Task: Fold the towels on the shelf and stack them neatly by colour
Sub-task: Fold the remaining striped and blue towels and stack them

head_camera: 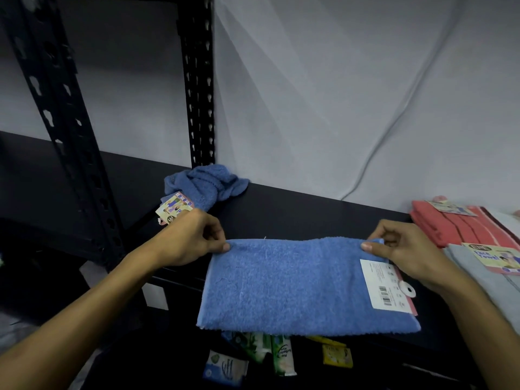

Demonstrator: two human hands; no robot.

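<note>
Two blue towels: one (295,282) at the shelf's (295,212) front edge, far corners pinched by left hand (188,235) and right hand (405,246); one crumpled (208,184) at the rear. One red towel (461,226), one grey towel (484,280) at the right end.

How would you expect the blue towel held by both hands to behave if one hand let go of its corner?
The blue towel would probably flop down: it is soft terry and already hangs limp below the left hand and right hand. It looks light, held by pinches alone. Its card tag might swing.
</note>
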